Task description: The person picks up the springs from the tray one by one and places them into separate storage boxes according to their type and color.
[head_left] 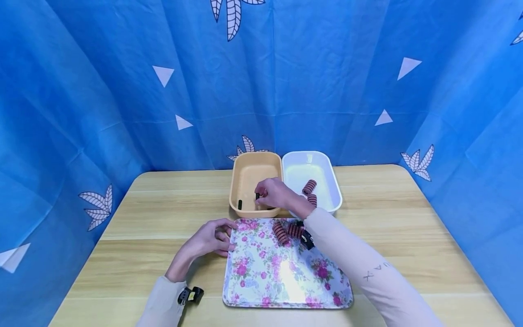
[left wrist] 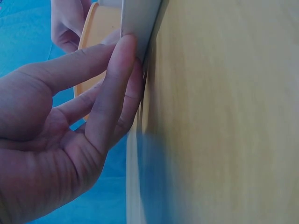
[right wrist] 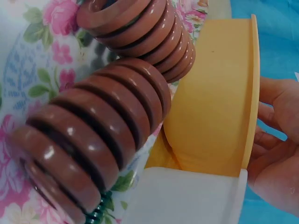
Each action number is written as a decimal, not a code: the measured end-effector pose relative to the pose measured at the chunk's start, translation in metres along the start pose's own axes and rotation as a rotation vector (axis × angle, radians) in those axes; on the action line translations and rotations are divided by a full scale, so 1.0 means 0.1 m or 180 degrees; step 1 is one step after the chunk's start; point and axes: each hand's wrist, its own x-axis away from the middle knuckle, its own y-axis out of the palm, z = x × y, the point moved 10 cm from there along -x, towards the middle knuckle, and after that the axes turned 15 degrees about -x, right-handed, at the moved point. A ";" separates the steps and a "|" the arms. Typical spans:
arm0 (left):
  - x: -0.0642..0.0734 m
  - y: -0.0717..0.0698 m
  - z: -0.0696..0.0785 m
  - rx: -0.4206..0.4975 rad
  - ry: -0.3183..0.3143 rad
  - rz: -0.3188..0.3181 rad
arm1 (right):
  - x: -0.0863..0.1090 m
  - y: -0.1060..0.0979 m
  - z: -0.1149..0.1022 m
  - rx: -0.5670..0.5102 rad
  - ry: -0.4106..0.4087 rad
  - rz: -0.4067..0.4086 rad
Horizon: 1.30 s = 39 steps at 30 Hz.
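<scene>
Two brown springs (head_left: pixel 309 187) binned, two remain on the floral tray (head_left: pixel 263 286); left hand (head_left: pixel 212 237) touches it loosely, right hand (head_left: pixel 275 193) pinches a dark cylinder (head_left: pixel 257 196).

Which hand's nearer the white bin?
Right. The right hand is over the tan bin, just beside the white bin; the left hand is farther, at the left edge of the flowered tray.
</scene>
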 end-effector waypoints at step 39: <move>-0.02 0.01 -0.07 0.0017 -0.0091 0.0038 | 0.05 0.00 -0.09 0.0073 -0.0127 -0.0154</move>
